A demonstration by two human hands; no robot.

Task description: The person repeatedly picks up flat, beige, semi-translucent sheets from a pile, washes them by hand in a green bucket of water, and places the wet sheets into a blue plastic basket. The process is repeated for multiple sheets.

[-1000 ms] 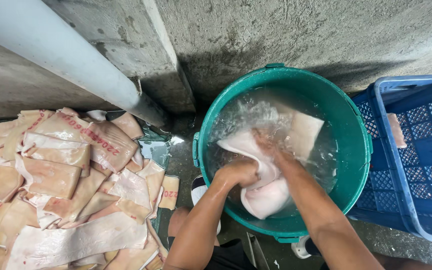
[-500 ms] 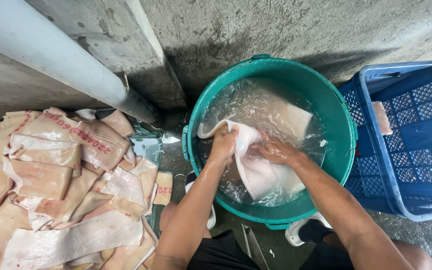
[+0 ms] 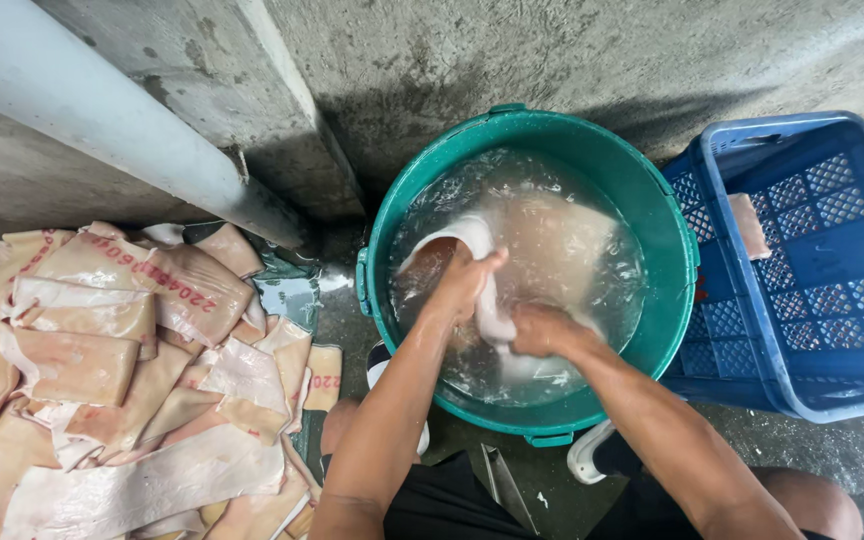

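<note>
Both the left hand [image 3: 467, 278] and the right hand [image 3: 542, 330] are closed around a pale wet sheet [image 3: 492, 305] held between them in the water of the green tub [image 3: 392, 215]; hard wringing could tear it or slop water over the rim onto the floor. A blue crate [image 3: 812, 270] stands to the right of the hands and a heap of pinkish sheets [image 3: 132, 370] to the left, with a grey pipe [image 3: 102, 120] beyond.

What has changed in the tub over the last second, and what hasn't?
Both hands have stayed on the pale sheet in the green tub. The left hand has moved up and left, pulling a fold of it above the water; the right hand has come down and closer, squeezing the bunched part. The heap of sheets on the left and the blue crate lie as before.
</note>
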